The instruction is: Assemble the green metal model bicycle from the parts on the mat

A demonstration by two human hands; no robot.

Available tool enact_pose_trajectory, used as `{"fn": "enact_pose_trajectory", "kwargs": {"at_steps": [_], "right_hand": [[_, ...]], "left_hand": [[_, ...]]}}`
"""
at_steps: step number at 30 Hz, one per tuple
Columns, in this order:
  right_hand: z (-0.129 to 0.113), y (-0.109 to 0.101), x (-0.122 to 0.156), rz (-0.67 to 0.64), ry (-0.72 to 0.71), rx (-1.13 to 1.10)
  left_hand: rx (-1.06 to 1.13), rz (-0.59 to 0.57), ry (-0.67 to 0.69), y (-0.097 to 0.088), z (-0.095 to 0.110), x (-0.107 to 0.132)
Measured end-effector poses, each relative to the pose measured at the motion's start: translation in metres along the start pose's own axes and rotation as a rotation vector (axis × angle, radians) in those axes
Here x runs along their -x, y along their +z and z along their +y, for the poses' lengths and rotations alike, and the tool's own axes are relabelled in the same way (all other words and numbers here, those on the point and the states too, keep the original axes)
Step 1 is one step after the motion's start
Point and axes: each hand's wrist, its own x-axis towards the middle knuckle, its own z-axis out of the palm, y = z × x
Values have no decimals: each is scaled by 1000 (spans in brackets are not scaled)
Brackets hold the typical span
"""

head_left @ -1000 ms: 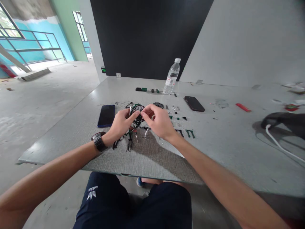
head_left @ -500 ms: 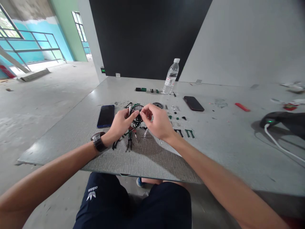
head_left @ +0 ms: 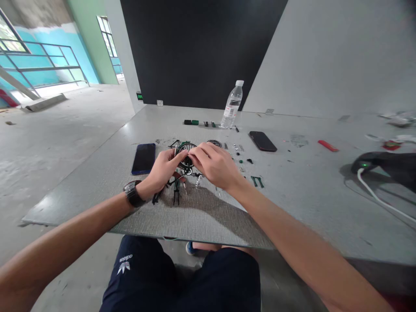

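Observation:
My left hand (head_left: 163,170) is closed around a small model bicycle (head_left: 187,148) with a black spoked wheel and green and black frame parts. Its thumb presses near the wheel's hub. From the other side, my right hand (head_left: 214,168) pinches at the hub; whatever lies between those fingertips is hidden. Just beyond my right hand, a second spoked wheel (head_left: 214,142) lies on the table. Below the bicycle are a black and green fork-like part (head_left: 176,192) and a clear bag-like or metallic piece (head_left: 198,181) too small to make out.
On the grey table (head_left: 302,203) lie a blue-edged phone (head_left: 143,159), a dark phone (head_left: 263,141), a green frame part (head_left: 257,181) and several tiny parts. A water bottle (head_left: 232,105) stands at the back. Rightward are a red object (head_left: 328,145) and a black device (head_left: 373,162) with a white cable.
My right hand has turned over slightly, its knuckles now more upward and its fingers closer over the wheel's hub. My left hand keeps its hold on the model bicycle.

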Motion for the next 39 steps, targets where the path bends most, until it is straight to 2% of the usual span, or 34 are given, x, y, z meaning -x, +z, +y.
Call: {"fn": "enact_pose_trajectory", "kwargs": {"at_steps": [2, 4, 8, 10, 20, 35, 39], "right_hand": [[0, 1, 0, 13, -2, -10], [0, 2, 0, 39, 36, -110], [0, 7, 0, 96, 207, -420], [-1, 8, 0, 109, 271, -507], [-6, 6, -4, 116, 456, -639], [-7, 8, -4, 109, 433, -605], [-8, 10, -2, 116, 363, -507]], "left_hand": [[17, 1, -12, 0, 1, 0], [17, 5, -9, 1, 1, 0], [-11, 12, 14, 0, 0, -1], [-23, 15, 23, 0, -1, -2], [-39, 32, 43, 0, -3, -2], [-29, 25, 27, 2, -1, 0], [-30, 15, 24, 2, 0, 0]]}}
